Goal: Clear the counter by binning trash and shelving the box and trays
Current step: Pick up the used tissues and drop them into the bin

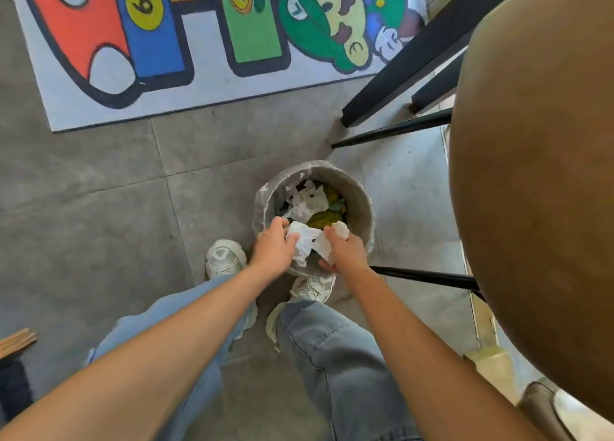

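Obs., head view, person standing over bin [360,194] on grey tile floor [99,181].

Hands: left hand [274,247] and right hand [345,252] both over the near rim of the bin, arms reaching down and fwd. Each grips crumpled white paper/tissue [307,241]. Left fingers curled round one end of the wad; right hand pinches the other part, w/ a second small lump poking above its knuckles. Whether this is one sheet or two separate pieces: cannot tell, the folds overlap.

Position of trash rel. to hands: wad spans the gap between the two hands, touching both, and hangs inside the bin's mouth, above the stuff already in there (white paper, yellow-green and dark scraps). Not yet let go.

Why held so (judgement): two-hand hold prob. because it's a loose bundle gathered off the counter; keeping it bunched over the opening means nothing drops on the floor. Bin has a clear plastic liner folded over the rim, and stands just ahead of the person's shoes [226,257], so the reach is short.

Surroundings: round brown table top [538,208] at right, its black legs near the bin; colourful rug [199,84] further off.

Step in hand (judgement): the binning part. Box and trays not in view, so shelving prob. remains. Risk: paper snagging on the liner edge or landing on the near rim.
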